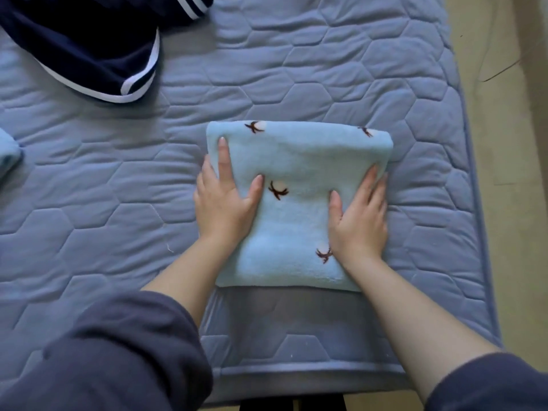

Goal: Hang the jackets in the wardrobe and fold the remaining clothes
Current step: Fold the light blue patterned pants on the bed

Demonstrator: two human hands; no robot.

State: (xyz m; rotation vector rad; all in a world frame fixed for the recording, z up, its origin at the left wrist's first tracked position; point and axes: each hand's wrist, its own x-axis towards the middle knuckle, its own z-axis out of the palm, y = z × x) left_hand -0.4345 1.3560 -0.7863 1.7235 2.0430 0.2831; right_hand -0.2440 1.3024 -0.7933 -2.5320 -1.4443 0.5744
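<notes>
A light blue fleece garment [299, 161] with small brown embroidered marks lies folded into a rectangle on the blue quilted bed [326, 69]. My left hand [222, 200] lies flat on its left edge, fingers straight, the outer fingers off the cloth on the bed. My right hand [360, 215] presses flat on its right side, fingers reaching to the right edge. A navy garment with white stripes [89, 48] lies crumpled at the far left corner.
Another light blue piece of cloth [7, 152] shows at the left frame edge. The bed's right edge borders a beige floor [510, 143]. The bed's near edge is just below the folded garment, close to my body.
</notes>
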